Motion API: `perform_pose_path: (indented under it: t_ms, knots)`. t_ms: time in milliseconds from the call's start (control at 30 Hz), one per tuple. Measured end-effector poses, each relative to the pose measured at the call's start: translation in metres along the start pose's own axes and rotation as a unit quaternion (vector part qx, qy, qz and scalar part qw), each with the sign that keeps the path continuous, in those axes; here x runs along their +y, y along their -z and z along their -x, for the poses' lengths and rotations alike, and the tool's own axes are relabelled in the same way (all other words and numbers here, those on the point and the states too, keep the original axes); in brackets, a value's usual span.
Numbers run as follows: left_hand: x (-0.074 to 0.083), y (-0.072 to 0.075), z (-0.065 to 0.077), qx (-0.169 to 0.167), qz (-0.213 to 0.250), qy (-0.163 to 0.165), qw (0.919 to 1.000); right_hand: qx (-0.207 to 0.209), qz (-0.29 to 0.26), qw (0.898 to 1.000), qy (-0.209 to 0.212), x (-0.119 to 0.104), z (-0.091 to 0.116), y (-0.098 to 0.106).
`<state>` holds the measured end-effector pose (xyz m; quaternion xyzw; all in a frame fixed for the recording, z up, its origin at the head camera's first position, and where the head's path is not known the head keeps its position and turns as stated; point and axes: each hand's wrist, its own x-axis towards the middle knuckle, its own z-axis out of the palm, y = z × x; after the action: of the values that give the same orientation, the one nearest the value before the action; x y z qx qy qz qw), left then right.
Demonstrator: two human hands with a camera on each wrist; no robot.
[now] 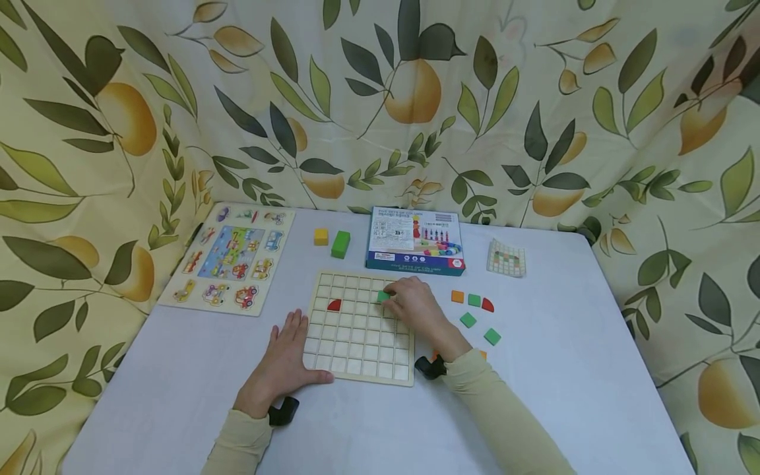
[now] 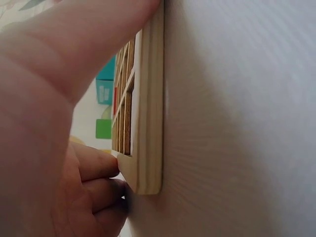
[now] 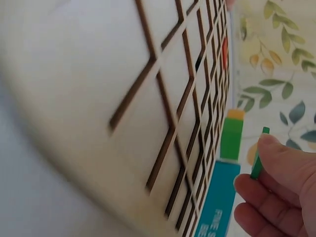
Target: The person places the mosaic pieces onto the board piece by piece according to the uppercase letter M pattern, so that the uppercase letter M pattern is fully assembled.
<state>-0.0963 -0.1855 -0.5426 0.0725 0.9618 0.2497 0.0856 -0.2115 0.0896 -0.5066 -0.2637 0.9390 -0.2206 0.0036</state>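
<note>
A wooden grid board [image 1: 374, 380] with white square cells lies on the table. The fingers of my left hand [image 1: 289, 353] stretch along its left edge, and the thumb touches its near left corner area. Over the far right cells, my right hand [image 1: 418, 310] pinches a green square tile [image 1: 384, 296] between thumb and fingertips. The right wrist view shows this green tile [image 3: 256, 165] held edge-on above the board. One red quarter-round tile [image 1: 334, 305] sits in a cell at the upper left of the grid.
Right of the board lie loose green tiles [image 1: 492, 336], an orange tile [image 1: 457, 296] and a red quarter-round tile [image 1: 487, 305]. A pattern card [image 1: 506, 258], a box [image 1: 415, 241], a yellow block [image 1: 321, 237], a green block [image 1: 341, 245] and a vehicle puzzle [image 1: 267, 290] stand around the back.
</note>
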Motion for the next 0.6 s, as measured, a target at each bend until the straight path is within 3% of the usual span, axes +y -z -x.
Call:
perform_pose_path:
  t_ms: [200, 600]
  knots:
    - [0.000, 0.000, -0.001, -0.005, 0.002, 0.005, 1.0000, -0.001, 0.007, 0.999, 0.038, -0.013, -0.008, -0.008]
    - [-0.001, 0.000, 0.001, 0.000, -0.002, -0.007, 1.0000, -0.049, 0.021, 0.998, 0.045, -0.038, -0.027, -0.019]
